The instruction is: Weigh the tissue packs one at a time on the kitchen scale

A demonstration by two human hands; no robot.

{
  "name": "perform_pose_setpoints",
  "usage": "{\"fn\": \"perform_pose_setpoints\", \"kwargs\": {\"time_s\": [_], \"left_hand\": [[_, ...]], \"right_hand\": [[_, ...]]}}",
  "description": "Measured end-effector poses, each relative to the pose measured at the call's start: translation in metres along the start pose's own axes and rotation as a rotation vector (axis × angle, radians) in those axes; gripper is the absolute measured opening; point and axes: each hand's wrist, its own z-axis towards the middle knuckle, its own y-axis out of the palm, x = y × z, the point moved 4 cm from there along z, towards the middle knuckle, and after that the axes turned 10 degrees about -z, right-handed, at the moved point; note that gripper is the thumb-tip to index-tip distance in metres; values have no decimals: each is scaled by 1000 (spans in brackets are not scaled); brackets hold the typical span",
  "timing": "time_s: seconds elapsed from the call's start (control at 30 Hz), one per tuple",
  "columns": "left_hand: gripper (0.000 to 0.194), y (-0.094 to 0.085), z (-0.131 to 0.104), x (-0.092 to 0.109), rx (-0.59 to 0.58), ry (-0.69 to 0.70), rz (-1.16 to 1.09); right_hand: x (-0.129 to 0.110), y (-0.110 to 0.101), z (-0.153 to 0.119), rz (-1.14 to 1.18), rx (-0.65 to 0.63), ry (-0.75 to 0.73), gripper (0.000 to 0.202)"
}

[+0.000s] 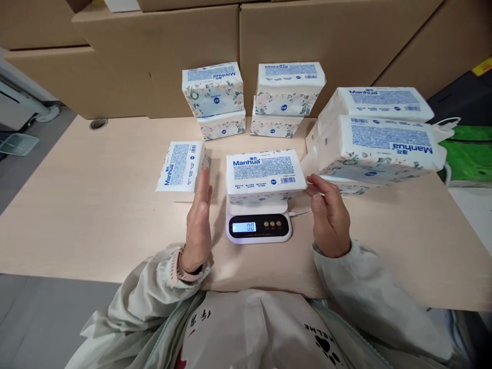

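Note:
A white pack of tissues (265, 177) printed "Manhua" lies label up on a small white kitchen scale (258, 241), whose lit display (244, 227) reads 0.0. My left hand (200, 220) is held upright and flat, fingers together and stretched out, between this pack and another tissue pack (180, 166) on the left. It grips nothing. At the right end of the pack on the scale is my right hand (330, 215), open with fingers slightly bent. Its fingertips are close to the pack's corner; whether they touch it, I cannot tell.
Two stacks of tissue packs (213, 92) (288, 89) stand at the back of the wooden table (96, 205). A larger pile of packs (384, 143) is on the right. Cardboard boxes (326, 41) wall off the rear. A white cable (302, 212) leaves the scale's right side.

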Motion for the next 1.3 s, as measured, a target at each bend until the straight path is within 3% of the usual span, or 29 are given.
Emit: {"fn": "perform_pose_setpoints", "kwargs": {"time_s": [0.33, 0.47, 0.57, 0.63, 0.77, 0.9, 0.97, 1.07, 1.2, 1.3], "left_hand": [[49, -6, -2, -6, 48, -11, -1], [44, -12, 0, 6, 131, 185, 223], [42, -16, 1, 22, 207, 422, 486], [44, -20, 8, 31, 212, 485, 691], [70, -47, 40, 27, 121, 290, 905], [104, -102, 80, 10, -17, -54, 808], [111, -129, 94, 9, -145, -186, 758], [109, -158, 107, 19, -329, -254, 683], [93, -166, 119, 22, -488, -233, 727], [82, -158, 133, 11, -458, -222, 759]], "right_hand": [[-5, -5, 2, -23, 25, 14, 42], [-6, -6, 3, -18, 20, 13, 41], [-7, -7, 3, -20, 22, 20, 41], [-8, -6, 3, -22, 20, 32, 41], [-8, -5, 3, -21, 16, 46, 41], [-9, -6, 3, -25, 28, 49, 41], [-10, -8, 4, -21, 41, 49, 40], [-11, -10, 5, -8, 55, 43, 38], [-11, -10, 6, -1, 55, 28, 37], [-10, -8, 5, 0, 56, 25, 35]]}}
